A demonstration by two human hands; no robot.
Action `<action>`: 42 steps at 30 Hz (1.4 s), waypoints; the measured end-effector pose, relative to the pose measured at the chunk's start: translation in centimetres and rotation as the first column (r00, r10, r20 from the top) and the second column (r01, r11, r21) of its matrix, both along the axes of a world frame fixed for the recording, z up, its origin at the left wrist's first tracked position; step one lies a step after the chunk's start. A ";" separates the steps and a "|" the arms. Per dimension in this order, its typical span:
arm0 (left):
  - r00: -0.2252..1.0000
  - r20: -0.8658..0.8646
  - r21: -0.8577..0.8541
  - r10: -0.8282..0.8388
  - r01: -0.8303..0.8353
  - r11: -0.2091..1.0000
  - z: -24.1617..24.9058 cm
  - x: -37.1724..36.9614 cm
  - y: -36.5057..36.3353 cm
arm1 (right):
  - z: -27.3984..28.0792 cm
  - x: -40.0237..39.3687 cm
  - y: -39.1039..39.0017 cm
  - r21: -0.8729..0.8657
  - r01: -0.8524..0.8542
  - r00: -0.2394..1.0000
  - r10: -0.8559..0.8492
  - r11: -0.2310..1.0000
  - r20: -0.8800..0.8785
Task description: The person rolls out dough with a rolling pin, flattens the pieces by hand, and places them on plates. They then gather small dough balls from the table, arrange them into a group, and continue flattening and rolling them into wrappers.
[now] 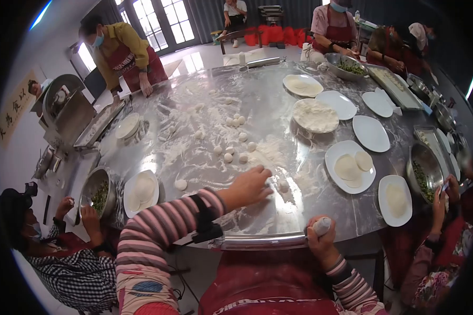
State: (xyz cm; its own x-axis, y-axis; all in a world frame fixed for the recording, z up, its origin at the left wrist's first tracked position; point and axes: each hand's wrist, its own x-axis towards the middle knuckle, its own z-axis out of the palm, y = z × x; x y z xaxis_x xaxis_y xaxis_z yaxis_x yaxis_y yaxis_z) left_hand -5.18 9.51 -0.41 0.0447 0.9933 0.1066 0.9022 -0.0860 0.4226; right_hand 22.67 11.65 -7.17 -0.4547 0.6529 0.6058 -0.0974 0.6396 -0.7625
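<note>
My right hand (323, 244), lower centre, wrapped round white handle (322, 226); left hand (249, 186) half-spread, seemingly empty, by dough ball (283, 187). Likely pre-rolling; next calls for flattening.

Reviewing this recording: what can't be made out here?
All in the head view:
- Under the left hand: its own back hides the palm, so any grip is unclear.
- Inside the right hand: its fingers cover part of the white handle.
- Red apron: lettering cut off by the bottom edge.
- Greens at left: pieces too small to identify.
</note>
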 end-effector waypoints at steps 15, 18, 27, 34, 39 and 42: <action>0.931 0.219 0.201 0.292 -0.336 0.920 3.5 -7.0 -10.9 | -0.4 0.3 -0.2 -0.031 0.033 0.999 -0.032 0.999 0.035; 0.894 0.198 0.112 0.401 -0.427 0.897 1.7 -7.6 -16.5 | 0.1 -0.2 -0.3 -0.020 0.033 0.999 -0.033 0.999 -0.010; 0.923 0.072 0.268 0.379 -0.383 0.884 -0.2 -7.0 -17.7 | -0.4 -0.2 -0.1 -0.054 0.031 1.000 -0.030 0.998 0.004; 0.903 -0.353 0.146 0.247 -0.208 0.967 -3.4 -5.9 -13.4 | -0.1 -0.7 0.0 -0.047 -0.005 1.000 0.005 0.999 0.000; 0.935 -0.286 0.015 0.210 -0.215 0.977 -3.1 -6.0 -13.9 | 0.0 -1.0 0.0 -0.071 -0.040 0.998 0.036 0.997 -0.046; 0.859 -0.080 0.265 0.506 -0.471 0.842 -4.9 -8.1 -14.4 | 0.2 -0.5 0.0 -0.104 -0.025 0.999 0.022 0.994 -0.023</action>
State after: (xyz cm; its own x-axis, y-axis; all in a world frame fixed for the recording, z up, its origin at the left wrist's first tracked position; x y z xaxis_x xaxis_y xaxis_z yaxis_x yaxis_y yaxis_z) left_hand -13.31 -4.85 -5.32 -0.4075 0.8384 0.3619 0.9007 0.3036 0.3108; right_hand 22.20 11.66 -7.02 -0.4581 0.7024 0.5448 -0.1287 0.5541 -0.8225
